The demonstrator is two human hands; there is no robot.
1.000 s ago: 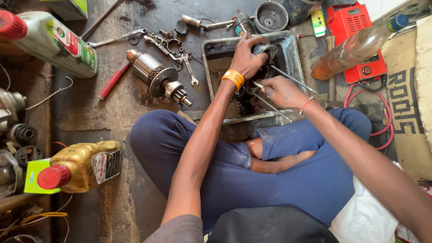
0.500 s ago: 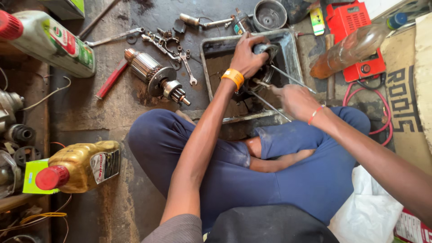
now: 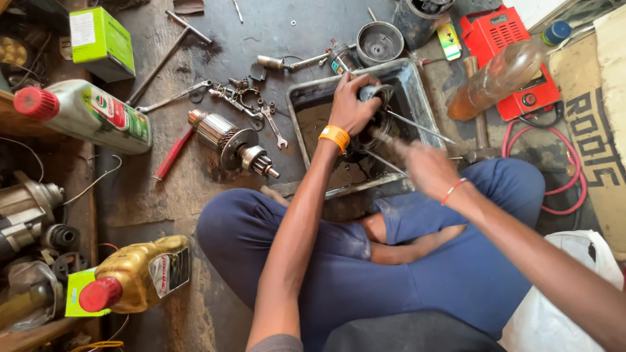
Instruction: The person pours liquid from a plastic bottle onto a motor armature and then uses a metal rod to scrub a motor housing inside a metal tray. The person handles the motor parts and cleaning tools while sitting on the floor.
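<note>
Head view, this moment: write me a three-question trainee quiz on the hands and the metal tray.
1. True or false: the left hand grips a round metal housing over the metal tray.
2. Which wrist wears the orange band?
3. The armature lies: A) in the tray, B) on the floor left of the tray, C) on the lap.

Key: 1 true. 2 left. 3 B. The right hand is blurred, so its grip is unclear.

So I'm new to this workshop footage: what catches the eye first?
Both hands meet over the grimy metal tray at top centre: the left hand grips a round motor part, the right hand is blurred beside it. Left of the tray lies a copper-wound armature; a red device sits top right.
</note>
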